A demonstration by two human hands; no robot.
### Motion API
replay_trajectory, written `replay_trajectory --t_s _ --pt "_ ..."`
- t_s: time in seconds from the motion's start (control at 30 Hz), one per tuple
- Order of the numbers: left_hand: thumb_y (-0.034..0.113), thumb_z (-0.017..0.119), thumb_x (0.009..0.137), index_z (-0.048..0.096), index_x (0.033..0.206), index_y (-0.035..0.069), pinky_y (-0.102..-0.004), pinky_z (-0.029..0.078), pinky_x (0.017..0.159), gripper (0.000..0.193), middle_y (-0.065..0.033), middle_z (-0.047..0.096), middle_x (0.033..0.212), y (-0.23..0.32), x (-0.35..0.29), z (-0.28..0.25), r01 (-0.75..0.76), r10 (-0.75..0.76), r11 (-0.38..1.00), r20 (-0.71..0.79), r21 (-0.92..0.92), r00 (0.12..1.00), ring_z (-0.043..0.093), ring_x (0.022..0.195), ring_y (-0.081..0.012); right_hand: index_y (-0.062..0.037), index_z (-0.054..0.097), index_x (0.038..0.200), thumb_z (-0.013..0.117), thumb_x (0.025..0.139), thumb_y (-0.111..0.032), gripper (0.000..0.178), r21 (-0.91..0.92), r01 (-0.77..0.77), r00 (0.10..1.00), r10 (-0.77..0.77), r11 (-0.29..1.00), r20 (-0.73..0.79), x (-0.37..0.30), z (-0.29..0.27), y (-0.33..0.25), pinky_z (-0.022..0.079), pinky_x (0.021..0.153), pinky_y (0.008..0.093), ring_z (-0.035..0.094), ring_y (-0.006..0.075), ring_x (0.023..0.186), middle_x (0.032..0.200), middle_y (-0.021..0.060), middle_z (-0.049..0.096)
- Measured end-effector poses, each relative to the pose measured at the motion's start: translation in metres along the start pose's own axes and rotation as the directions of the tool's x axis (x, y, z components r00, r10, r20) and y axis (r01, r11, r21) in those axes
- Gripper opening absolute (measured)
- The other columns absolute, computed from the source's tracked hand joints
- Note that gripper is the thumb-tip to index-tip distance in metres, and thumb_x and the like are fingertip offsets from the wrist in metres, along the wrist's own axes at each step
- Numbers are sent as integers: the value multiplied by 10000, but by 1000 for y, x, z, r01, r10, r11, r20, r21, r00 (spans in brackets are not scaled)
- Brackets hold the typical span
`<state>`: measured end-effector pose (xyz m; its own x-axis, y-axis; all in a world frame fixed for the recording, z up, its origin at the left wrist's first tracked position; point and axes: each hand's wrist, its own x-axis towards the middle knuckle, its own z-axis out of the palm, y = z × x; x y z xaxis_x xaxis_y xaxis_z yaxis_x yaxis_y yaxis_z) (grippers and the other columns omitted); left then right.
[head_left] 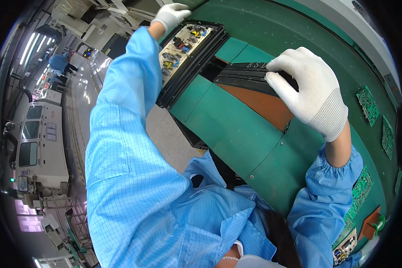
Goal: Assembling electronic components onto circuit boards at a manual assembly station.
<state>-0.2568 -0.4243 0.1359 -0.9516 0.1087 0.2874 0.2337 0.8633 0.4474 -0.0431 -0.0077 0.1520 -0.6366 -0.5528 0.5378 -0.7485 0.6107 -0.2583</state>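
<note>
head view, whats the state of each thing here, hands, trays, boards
left hand: gloved, gripping the far end of the black tray
black tray: holds a populated circuit board, tilted over the bench edge
right hand: gloved, fingers curled over the stack of black trays
stack of black trays: lying flat, empty on top
green boards: lying loose on the green bench

Under your left hand [170,14] there's a black tray [196,67] holding a populated circuit board [181,47] with yellow, red and blue parts, lying flat, its far end at your fingertips. Your right hand [310,91] rests on a stack of empty black trays [245,76], fingers curled over its near edge.
</note>
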Motion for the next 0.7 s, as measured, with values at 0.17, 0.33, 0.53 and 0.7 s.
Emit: replay_trajectory --t_s 0.17,0.33,0.53,0.7 --pt "398 697 945 708 1285 49 -389 589 771 488 -117 760 1113 -31 14 -9 331 -341 915 4 229 940 728 927 -230 -32 726 923 685 876 -194 173 10 -14 1000 13 1000 20 2 -3 -2 522 806 396 635 294 878 886 108 684" --pt "472 721 909 681 1323 17 -408 500 1053 616 -185 704 1287 -78 23 11 216 -241 884 9 414 970 659 1210 -347 -26 723 941 678 864 -186 183 19 13 1000 -13 1000 13 3 -3 -2 520 811 399 634 303 883 905 122 683" --pt "548 725 885 680 1328 33 -414 498 1062 681 -191 685 1320 -83 36 33 272 -321 845 30 460 947 642 1247 -353 -21 723 936 679 850 -187 193 -3 -2 999 2 1000 32 5 -4 -4 519 821 404 642 307 903 928 125 694" --pt "528 717 900 713 1282 49 -428 517 1032 613 -195 701 1285 -72 48 41 364 -408 752 -47 550 912 665 1201 -358 -23 724 925 682 835 -181 187 -12 -10 999 11 1000 37 5 -5 -5 522 814 401 645 304 891 918 119 696"
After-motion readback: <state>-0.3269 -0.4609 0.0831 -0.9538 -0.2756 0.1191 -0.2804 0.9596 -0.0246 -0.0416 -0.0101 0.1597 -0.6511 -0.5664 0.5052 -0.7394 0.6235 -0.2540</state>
